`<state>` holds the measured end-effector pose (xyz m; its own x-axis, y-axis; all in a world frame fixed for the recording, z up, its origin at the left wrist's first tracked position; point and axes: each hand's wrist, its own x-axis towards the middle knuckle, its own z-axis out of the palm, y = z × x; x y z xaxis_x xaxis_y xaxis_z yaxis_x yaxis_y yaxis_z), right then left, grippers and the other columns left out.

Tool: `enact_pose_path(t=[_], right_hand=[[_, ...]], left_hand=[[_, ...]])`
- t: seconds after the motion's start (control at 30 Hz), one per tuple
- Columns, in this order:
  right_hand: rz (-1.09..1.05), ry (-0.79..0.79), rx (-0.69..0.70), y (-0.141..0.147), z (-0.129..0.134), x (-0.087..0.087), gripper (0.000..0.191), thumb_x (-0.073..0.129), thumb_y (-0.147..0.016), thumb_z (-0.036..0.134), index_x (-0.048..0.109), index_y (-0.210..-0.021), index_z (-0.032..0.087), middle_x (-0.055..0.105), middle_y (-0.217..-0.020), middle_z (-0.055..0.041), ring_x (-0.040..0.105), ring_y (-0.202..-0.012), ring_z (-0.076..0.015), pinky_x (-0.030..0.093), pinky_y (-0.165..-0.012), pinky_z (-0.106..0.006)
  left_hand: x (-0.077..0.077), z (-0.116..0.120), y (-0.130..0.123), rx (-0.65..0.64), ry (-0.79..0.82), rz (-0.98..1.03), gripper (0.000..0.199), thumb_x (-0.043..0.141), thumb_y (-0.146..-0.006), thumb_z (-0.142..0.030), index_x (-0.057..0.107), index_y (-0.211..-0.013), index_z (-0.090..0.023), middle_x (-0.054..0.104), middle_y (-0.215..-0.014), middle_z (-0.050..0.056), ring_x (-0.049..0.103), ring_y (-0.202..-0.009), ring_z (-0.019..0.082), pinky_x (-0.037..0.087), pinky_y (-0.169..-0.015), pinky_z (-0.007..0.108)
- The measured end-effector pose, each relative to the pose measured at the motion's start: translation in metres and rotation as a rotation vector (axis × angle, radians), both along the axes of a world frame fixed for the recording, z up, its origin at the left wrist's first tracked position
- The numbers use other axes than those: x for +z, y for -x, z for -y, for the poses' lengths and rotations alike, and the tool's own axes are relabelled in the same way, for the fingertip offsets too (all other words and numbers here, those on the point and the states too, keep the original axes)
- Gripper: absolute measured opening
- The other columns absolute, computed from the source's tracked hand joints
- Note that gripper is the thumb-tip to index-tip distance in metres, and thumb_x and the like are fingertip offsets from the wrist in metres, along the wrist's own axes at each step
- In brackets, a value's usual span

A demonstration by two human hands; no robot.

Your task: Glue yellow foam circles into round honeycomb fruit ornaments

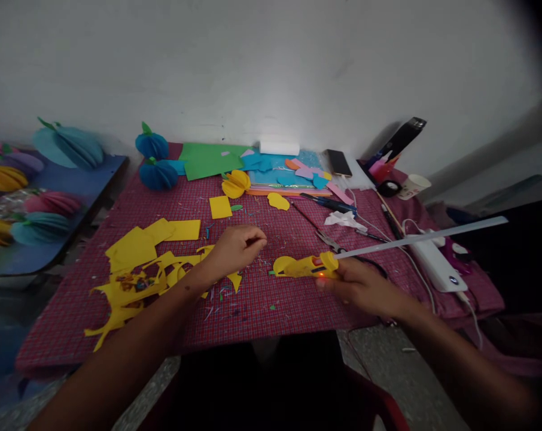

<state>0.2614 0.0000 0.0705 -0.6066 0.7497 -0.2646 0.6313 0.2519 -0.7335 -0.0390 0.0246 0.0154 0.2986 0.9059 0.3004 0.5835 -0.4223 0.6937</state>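
My right hand is wrapped round a yellow hot glue gun with a small orange light lit. A long whitish glue stick sticks out of its back end toward the right. At the gun's front lies a rounded yellow piece; whether the nozzle touches it I cannot tell. My left hand hovers over the middle of the table, thumb and fingers pinched together. What they hold, if anything, is hidden. Beneath that forearm are yellow cut-out scraps, with yellow sheets behind them.
A small yellow paper pumpkin and blue ones stand toward the wall. Pliers, a phone, a paper cup and a white power strip with cables are at right. More paper pumpkins fill a blue side table.
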Motion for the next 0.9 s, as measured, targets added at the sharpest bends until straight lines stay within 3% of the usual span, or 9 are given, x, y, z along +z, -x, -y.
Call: enact_pose_path(t=[0.27, 0.5, 0.67, 0.9], right_hand=[[-0.052, 0.022, 0.001, 0.006, 0.000, 0.003, 0.019, 0.059, -0.096, 0.036, 0.065, -0.090, 0.019, 0.067, -0.087, -0.0024, 0.057, -0.073, -0.0172, 0.045, -0.065, -0.028], [-0.053, 0.039, -0.015, 0.008, -0.001, 0.001, 0.020, 0.058, -0.095, 0.036, 0.066, -0.089, 0.018, 0.062, -0.078, -0.0009, 0.055, -0.070, -0.0172, 0.043, -0.064, -0.028], [-0.093, 0.038, -0.007, 0.012, -0.002, 0.003, 0.018, 0.059, -0.094, 0.034, 0.067, -0.090, 0.019, 0.064, -0.079, -0.0015, 0.058, -0.075, -0.0191, 0.046, -0.070, -0.030], [-0.090, 0.046, -0.024, 0.012, -0.004, 0.002, 0.019, 0.061, -0.093, 0.035, 0.069, -0.093, 0.018, 0.064, -0.080, -0.0017, 0.056, -0.071, -0.0175, 0.046, -0.066, -0.029]], left_hand=[[0.001, 0.001, 0.000, -0.017, 0.023, -0.016, 0.017, 0.056, -0.094, -0.025, 0.071, -0.085, -0.022, 0.073, -0.082, 0.001, 0.066, -0.076, 0.015, 0.047, -0.073, 0.029], [0.001, 0.001, 0.000, -0.041, 0.030, -0.039, 0.015, 0.058, -0.093, -0.024, 0.072, -0.087, -0.021, 0.074, -0.085, 0.001, 0.066, -0.079, 0.016, 0.047, -0.073, 0.028], [0.002, 0.002, -0.001, -0.058, 0.045, -0.040, 0.016, 0.057, -0.094, -0.023, 0.072, -0.089, -0.021, 0.075, -0.086, 0.000, 0.067, -0.079, 0.015, 0.046, -0.072, 0.028], [0.003, 0.004, -0.002, -0.066, 0.061, -0.037, 0.015, 0.056, -0.093, -0.021, 0.072, -0.093, -0.022, 0.075, -0.087, 0.000, 0.067, -0.078, 0.015, 0.047, -0.073, 0.029]])
